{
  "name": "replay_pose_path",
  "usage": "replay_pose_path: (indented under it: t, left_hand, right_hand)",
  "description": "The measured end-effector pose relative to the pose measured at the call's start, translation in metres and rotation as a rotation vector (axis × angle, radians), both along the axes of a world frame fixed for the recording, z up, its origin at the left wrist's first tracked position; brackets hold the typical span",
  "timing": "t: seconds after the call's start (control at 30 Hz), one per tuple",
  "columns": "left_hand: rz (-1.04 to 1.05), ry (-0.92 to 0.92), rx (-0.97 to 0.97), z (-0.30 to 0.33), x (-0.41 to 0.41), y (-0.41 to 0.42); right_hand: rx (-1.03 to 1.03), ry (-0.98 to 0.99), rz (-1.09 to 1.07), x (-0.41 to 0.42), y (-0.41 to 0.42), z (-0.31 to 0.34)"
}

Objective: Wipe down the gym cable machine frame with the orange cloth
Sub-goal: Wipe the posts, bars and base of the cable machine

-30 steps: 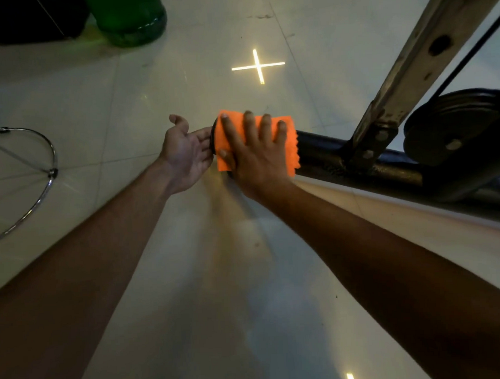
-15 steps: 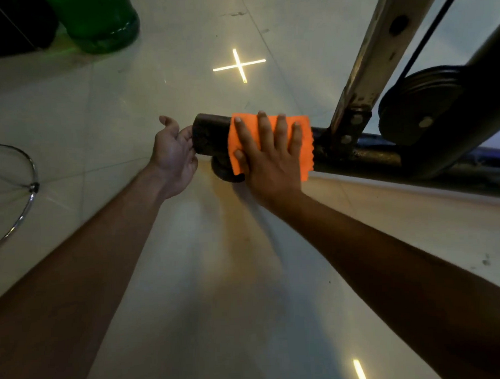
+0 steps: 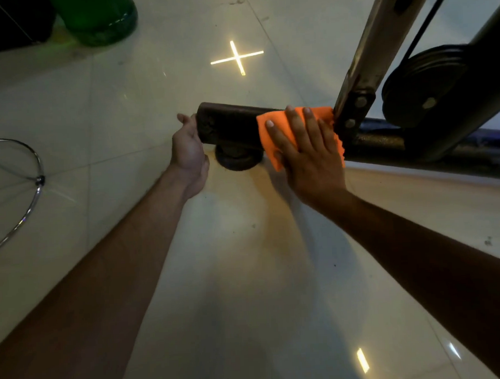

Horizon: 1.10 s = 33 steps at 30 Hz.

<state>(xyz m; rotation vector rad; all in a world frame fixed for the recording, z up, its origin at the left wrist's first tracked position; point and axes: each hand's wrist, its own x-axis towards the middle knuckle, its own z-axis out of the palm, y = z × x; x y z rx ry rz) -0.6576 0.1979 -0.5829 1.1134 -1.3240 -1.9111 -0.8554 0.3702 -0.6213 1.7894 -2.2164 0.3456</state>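
Pressing flat – R hand (image 3: 307, 155) on orange cloth (image 3: 271, 125), over frame bar (image 3: 228, 121) | L hand (image 3: 188, 152) relaxed at bar end

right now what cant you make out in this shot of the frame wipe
- Head view: the base bar under the orange cloth is hidden by the cloth and right hand.
- Left hand: its fingertips are hidden behind the bar's end.
- Upright post and green container: tops cut off by the upper edge.
- Pulley: too dark for detail.
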Motion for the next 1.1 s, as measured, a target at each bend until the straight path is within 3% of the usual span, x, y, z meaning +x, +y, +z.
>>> replay_pose_path:
  t: [0.1,0.27,0.4,0.53,0.63,0.8,0.97,1.1]
  left_hand:
    - [0.002,0.024,0.007,-0.001,0.0,0.001]
    - [0.068,-0.041,-0.06,0.004,-0.006,0.016]
    - [0.09,-0.387,-0.391,-0.003,-0.017,0.032]
    - [-0.097,-0.836,-0.916,-0.022,-0.009,0.035]
    - [-0.198,-0.923,-1.123,-0.027,-0.008,0.032]
    - [-0.255,-0.893,-1.22,-0.021,-0.029,0.032]
    - [-0.245,-0.905,-1.183,-0.023,-0.041,0.04]
    - [-0.246,-0.883,-1.152,-0.019,-0.041,0.035]
  right_hand:
    - [-0.022,-0.104,-0.083,0.034,-0.037,0.011]
    - [0.012,-0.112,0.003,0.033,-0.052,0.022]
    - [-0.016,-0.027,0.036,0.0,-0.008,0.015]
    - [0.019,-0.027,0.009,-0.003,0.006,0.012]
    - [0.034,-0.04,-0.022,0.015,-0.017,0.017]
    - [0.031,0.023,0.074,-0.002,-0.015,0.019]
    - [0.0,0.032,0.117,-0.016,0.032,0.006]
    - [-0.016,-0.03,0.05,-0.002,0.01,0.019]
